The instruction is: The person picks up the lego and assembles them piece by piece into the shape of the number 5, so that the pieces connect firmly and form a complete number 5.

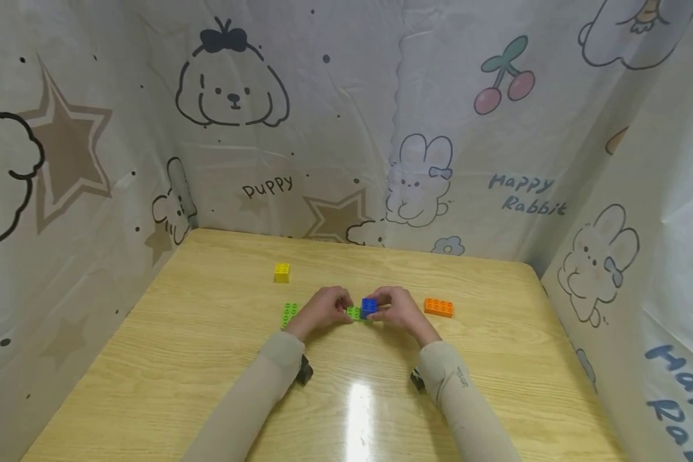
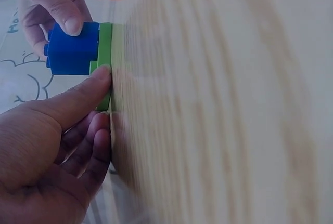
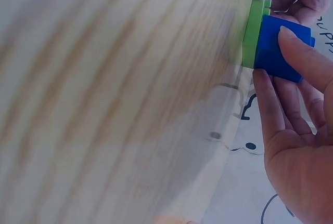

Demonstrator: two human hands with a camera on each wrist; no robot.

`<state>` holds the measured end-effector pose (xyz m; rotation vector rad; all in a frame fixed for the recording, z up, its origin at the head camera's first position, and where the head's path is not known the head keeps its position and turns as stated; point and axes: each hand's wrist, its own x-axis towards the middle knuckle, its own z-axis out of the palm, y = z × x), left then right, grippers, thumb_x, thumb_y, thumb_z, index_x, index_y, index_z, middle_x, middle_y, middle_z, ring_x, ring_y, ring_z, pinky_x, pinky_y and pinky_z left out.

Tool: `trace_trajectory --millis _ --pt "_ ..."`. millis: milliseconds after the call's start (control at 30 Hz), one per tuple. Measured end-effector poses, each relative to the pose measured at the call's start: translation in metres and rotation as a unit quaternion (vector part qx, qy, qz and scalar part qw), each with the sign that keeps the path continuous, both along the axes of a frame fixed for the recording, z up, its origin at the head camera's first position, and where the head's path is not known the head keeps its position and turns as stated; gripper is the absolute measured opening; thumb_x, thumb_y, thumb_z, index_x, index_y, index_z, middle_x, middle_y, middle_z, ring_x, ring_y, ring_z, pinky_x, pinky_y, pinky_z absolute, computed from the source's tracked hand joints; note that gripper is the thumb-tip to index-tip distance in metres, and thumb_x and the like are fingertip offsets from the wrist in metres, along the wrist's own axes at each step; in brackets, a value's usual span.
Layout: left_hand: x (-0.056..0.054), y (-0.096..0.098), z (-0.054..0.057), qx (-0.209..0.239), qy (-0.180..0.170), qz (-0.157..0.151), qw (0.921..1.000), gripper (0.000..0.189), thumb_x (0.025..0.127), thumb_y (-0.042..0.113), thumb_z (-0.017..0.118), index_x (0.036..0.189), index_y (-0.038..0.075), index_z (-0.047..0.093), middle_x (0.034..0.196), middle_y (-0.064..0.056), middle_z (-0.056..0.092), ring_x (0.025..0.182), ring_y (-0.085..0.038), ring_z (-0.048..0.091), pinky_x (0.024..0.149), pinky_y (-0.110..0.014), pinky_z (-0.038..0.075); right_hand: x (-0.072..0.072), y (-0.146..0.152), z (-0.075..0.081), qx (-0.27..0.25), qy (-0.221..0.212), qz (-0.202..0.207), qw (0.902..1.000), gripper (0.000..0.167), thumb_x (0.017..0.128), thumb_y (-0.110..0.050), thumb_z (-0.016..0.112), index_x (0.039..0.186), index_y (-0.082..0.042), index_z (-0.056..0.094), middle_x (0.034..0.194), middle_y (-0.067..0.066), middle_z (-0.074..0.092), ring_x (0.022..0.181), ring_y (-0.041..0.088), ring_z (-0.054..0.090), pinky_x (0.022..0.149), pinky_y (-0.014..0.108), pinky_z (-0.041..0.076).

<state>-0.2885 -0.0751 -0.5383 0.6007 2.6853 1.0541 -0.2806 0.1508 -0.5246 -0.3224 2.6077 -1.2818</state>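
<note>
On a wood-grained desk [image 1: 358, 266], a blue toy building brick [image 1: 369, 307] with four studs on top is set upright over the right end of a thin green studded plate [image 1: 354, 314], which is lying flat near the middle of the surface. The brick's underside is seen against the plate in both wrist views; whether the studs are fully engaged cannot be told. The uncovered left end of the plate is pinched by the left hand [image 1: 325, 309], its thumb being laid along the near side and its fingers curled at the end. The blue brick is gripped by the right hand [image 1: 401, 312], with thumb and fingers clamped on opposite sides. Just beside the left wrist, a second green studded piece [image 1: 289, 313] is partly hidden. A yellow four-stud brick [image 1: 282, 273] is placed farther back on the left, and an orange eight-stud brick [image 1: 439, 307] is placed to the right of the right hand. Both forearms are covered by pale sleeves [image 1: 453, 378], and a dark device [image 1: 304, 371] is worn at each wrist. The desk is surrounded by pale fabric [image 1: 335, 128] printed with rabbits, a puppy, stars and cherries.
</note>
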Motion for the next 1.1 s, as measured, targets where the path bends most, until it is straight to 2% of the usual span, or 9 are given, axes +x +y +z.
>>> trace_trajectory --millis 200,467,833,1100 --pt "-0.0005 -0.0009 0.0003 0.002 -0.004 0.003 1.0 0.023 0.084 0.017 0.087 0.102 0.012 0.074 0.095 0.0 0.068 0.083 -0.013 0.059 0.079 -0.03 0.054 -0.0005 -0.0016 -0.0008 0.008 0.0 -0.007 0.9999 0.033 0.081 -0.003 0.087 0.111 -0.013 0.078 0.107 0.004 0.076 0.105 0.022 0.071 0.094 0.043 0.06" --pt "-0.0019 -0.0003 -0.0026 0.001 -0.011 0.002 0.9999 0.022 0.085 0.018 0.088 0.101 0.013 0.073 0.096 0.0 0.068 0.084 -0.013 0.059 0.079 -0.028 0.054 -0.0008 -0.0002 -0.0009 0.013 0.004 -0.002 0.9999 0.032 0.081 -0.004 0.088 0.11 -0.014 0.078 0.105 0.003 0.077 0.103 0.02 0.071 0.096 0.044 0.06" --pt "-0.0039 0.0026 -0.0008 0.005 -0.007 -0.006 0.9999 0.023 0.085 0.018 0.087 0.101 0.012 0.073 0.095 0.0 0.068 0.084 -0.013 0.059 0.079 -0.029 0.054 -0.0036 0.0035 0.003 0.026 0.005 0.009 0.9996 0.032 0.081 -0.006 0.088 0.11 -0.013 0.077 0.105 0.004 0.076 0.1 0.019 0.071 0.097 0.044 0.059" --pt "-0.0023 -0.0001 -0.0013 0.01 -0.006 -0.003 0.9999 0.024 0.084 0.017 0.088 0.101 0.011 0.073 0.095 0.0 0.069 0.084 -0.013 0.06 0.08 -0.031 0.054 -0.0029 0.0006 0.0045 0.02 0.004 0.015 0.9997 0.031 0.081 -0.003 0.087 0.109 -0.01 0.077 0.103 0.005 0.076 0.097 0.019 0.071 0.09 0.039 0.062"
